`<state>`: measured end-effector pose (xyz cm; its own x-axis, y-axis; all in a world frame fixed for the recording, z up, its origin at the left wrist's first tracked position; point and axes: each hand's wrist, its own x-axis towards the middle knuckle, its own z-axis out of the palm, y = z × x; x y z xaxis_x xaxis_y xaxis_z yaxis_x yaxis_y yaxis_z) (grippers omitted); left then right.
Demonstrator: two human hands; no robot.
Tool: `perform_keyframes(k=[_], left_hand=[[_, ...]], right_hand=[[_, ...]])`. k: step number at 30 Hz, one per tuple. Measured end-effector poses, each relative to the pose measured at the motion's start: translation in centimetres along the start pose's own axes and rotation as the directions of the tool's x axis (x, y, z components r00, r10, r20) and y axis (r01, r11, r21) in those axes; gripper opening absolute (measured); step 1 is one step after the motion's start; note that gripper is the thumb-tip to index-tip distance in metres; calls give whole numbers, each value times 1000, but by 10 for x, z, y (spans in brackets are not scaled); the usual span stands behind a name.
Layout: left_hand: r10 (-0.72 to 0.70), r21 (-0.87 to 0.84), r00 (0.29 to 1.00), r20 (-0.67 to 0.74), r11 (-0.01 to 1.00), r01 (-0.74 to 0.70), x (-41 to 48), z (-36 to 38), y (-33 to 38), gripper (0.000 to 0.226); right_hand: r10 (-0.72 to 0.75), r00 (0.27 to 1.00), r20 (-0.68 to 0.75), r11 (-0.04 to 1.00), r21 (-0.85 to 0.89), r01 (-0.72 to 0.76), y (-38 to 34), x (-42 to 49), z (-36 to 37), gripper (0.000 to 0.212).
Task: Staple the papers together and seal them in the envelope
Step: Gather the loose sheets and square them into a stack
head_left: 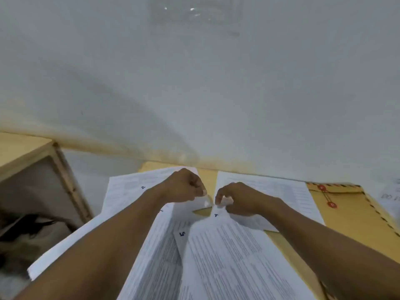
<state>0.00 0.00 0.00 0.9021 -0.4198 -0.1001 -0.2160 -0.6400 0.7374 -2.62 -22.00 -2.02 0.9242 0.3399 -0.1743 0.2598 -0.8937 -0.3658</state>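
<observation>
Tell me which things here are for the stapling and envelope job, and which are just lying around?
For the job:
- printed papers, pinched at their corners by the left hand and right hand
- brown envelope with red string buttons

Just lying about:
- wooden box on the left
- dark, blurry stuff below it
- clear container at the top

No stapler is in view.

Head-worn view looks down, close over papers (227,252).
</observation>
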Motion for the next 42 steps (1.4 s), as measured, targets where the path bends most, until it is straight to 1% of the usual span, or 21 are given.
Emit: perform_keyframes(k=[2, 5, 9, 14, 17, 20, 23, 26, 29, 32, 34, 37, 42], left_hand=[[12, 48, 1000, -15, 999, -12, -5, 13, -7, 10], [19, 57, 999, -41, 998, -16, -11, 31, -16, 11], [31, 42, 997, -66, 999, -29, -7, 42, -20, 16], [52, 31, 996, -73, 998, -50, 3, 46, -21, 28], [45, 43, 996, -72, 998, -42, 14, 49, -22, 24], [31, 8, 997, -71, 999, -31, 21, 54, -22, 13], [17, 11, 998, -68, 1000, -17, 26, 58, -24, 20], [-10, 30, 998, -68, 999, 12, 28, 61, -24, 23], [-27, 86, 996, -82, 996, 34, 28, 64, -22, 25], [-44, 95, 995, -87, 994, 53, 26, 65, -20, 24], [-42, 90, 994, -96, 995, 51, 25, 65, -19, 22], [-41, 28, 993, -114, 999, 45, 25, 65, -21, 20], [-3, -16, 988, -157, 1000, 0, 27, 67, -23, 17]], right_hand=[[3, 1000, -3, 998, -61, -3, -3, 1, 11, 42], [8, 999, -47, 994, -112, -13, -1, 6, 21, 43], [-2, 998, -57, 992, -124, -5, 7, 18, 18, 33], [8, 999, -54, 995, -99, -13, 19, 34, 10, 36], [-27, 999, -20, 995, -98, 25, 24, 39, 6, 39], [-60, 998, -32, 995, -77, 57, 31, 41, 6, 38], [-96, 995, -25, 992, -80, 94, 33, 43, 6, 35], [-116, 993, 0, 982, -150, 115, 32, 43, 2, 33], [-136, 990, -20, 970, -205, 129, 32, 42, 1, 28], [-161, 987, -26, 949, -279, 148, 30, 43, 0, 23], [-170, 985, -32, 931, -334, 150, 29, 45, 0, 23], [-158, 987, -36, 909, -395, 131, 27, 46, -2, 25], [-150, 983, -110, 933, -344, 104, 26, 43, -10, 19]])
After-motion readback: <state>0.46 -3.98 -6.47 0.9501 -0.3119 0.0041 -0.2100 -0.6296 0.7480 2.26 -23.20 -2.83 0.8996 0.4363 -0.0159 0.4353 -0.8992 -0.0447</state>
